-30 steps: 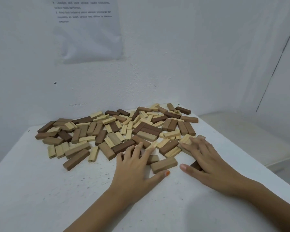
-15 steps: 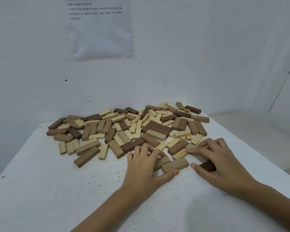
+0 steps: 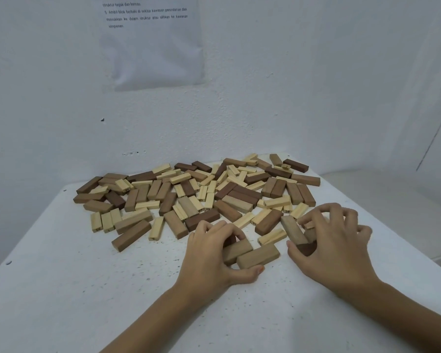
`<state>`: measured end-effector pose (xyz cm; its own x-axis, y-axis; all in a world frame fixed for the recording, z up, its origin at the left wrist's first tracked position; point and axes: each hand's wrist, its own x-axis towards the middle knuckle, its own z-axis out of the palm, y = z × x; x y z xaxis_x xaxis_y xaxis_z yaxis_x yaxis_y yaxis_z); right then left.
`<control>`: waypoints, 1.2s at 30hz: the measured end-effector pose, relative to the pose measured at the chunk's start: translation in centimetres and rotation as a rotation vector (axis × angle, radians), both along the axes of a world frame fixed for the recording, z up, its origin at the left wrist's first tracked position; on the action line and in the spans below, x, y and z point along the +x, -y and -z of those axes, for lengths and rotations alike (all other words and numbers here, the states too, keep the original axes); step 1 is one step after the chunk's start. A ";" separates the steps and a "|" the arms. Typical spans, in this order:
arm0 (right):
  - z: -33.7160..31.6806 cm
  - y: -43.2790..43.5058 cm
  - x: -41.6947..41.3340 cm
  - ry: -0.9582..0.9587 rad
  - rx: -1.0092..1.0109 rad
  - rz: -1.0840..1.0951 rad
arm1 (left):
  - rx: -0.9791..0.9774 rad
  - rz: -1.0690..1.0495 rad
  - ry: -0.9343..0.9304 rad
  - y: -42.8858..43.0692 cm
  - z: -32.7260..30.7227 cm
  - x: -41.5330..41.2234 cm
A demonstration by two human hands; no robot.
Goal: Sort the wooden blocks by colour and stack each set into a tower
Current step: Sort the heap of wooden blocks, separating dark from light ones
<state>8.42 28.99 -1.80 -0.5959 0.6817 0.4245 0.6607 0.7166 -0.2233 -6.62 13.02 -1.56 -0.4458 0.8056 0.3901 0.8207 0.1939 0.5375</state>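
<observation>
Wooden blocks in pale, mid-brown and dark brown lie scattered in a pile (image 3: 196, 197) across the far half of the white table (image 3: 87, 289). My left hand (image 3: 211, 261) curls its fingers and thumb round two mid-brown blocks (image 3: 250, 253) lying side by side at the pile's near edge. My right hand (image 3: 334, 243) is curled over blocks at the pile's right side, with the thumb against a dark brown block (image 3: 306, 248) and a mid-brown block (image 3: 292, 229) leaning beside it.
A white wall stands right behind the pile, with a printed paper sheet (image 3: 150, 42) taped to it. The table's right edge (image 3: 392, 225) runs close past my right hand. A low white ledge (image 3: 405, 189) lies beyond it.
Both hands went from lying flat on the blocks to curling round them. The left hand has drawn two mid-brown blocks together; the right has closed over blocks at the pile's right.
</observation>
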 end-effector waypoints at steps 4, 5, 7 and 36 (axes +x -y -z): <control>-0.4 -0.3 0.4 0.152 -0.076 0.040 | 0.032 -0.004 0.057 0.4 0.0 0.0; -0.4 -0.2 0.3 0.157 -0.053 0.031 | 0.028 0.001 0.069 0.4 0.0 0.0; -0.4 -0.1 0.1 0.130 -0.034 0.020 | 0.013 0.020 0.099 0.4 -0.2 0.1; -2.6 -0.3 -4.9 -0.425 -0.172 -0.298 | 0.320 -0.061 0.180 1.9 -2.1 -4.0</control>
<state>3.51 29.29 0.82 -0.5744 0.5900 0.5674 0.2608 0.7890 -0.5564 -10.59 11.16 0.58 -0.5735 0.6253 0.5293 0.6998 0.0381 0.7133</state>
